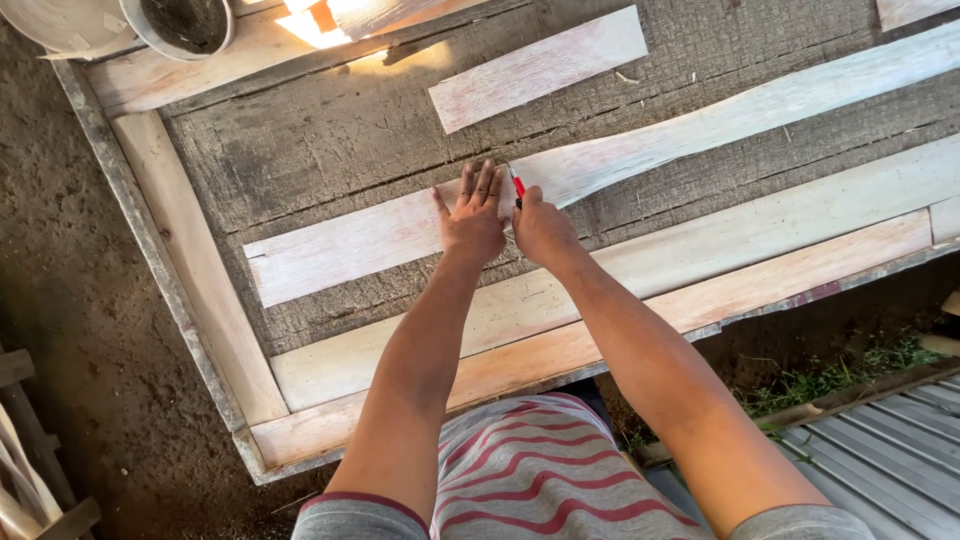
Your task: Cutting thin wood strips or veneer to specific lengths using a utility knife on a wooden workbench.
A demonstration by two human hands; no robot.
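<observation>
Fingers of our left hand lie spread flat, pinning the long pale veneer strip to the grey plank table. Our right hand is closed round a red-handled cutter at the strip's upper edge. We judge a clean cut needs firm downward pressure close beside the blade. The blade tip is hidden, and the strip's far end is cut off.
</observation>
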